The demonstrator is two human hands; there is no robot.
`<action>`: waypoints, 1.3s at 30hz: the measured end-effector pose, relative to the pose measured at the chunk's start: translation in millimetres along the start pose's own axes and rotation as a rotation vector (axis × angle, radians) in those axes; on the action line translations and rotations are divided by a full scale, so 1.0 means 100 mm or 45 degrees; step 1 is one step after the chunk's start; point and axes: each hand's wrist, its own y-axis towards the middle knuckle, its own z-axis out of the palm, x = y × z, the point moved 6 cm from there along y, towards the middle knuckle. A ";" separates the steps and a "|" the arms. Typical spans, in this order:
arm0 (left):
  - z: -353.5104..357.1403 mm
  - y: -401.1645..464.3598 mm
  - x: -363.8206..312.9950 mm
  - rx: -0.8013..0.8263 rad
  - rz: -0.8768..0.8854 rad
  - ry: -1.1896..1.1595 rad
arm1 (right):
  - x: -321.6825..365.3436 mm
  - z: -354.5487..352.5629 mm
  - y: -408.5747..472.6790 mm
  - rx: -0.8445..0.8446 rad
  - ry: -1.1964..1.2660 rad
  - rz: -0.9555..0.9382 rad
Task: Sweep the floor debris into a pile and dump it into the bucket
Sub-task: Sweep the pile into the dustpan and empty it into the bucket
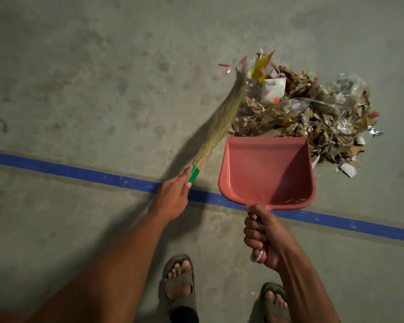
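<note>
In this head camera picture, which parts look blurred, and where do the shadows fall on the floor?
Head view: the broom bristles are smeared by motion blur near their tip, while the pink dustpan and debris pile stay sharp; dark shadows of the left hand and arm fall on the concrete floor to their right; the dustpan casts shade inside its own tray; the blue line bends slightly, a wide-angle effect.

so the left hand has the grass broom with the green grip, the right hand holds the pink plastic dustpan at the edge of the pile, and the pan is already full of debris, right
Not quite: the pink plastic dustpan is empty, as the head view shows. Its front lip sits at the edge of the debris pile of dry leaves and wrappers, which is on the concrete floor. The rest holds: the left hand grips the grass broom by its green grip, and the right hand holds the pan's handle.
</note>
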 end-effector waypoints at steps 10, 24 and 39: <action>-0.79 0.25 -0.27 -0.152 0.172 0.030 | 0.47 0.38 -0.24 0.023 0.046 -0.051; -0.14 2.69 -1.06 -0.082 -0.284 -0.011 | 1.48 0.06 0.64 0.112 0.283 -0.026; 0.04 2.13 -1.75 0.020 0.513 0.473 | 1.25 -0.46 0.50 0.011 0.448 0.106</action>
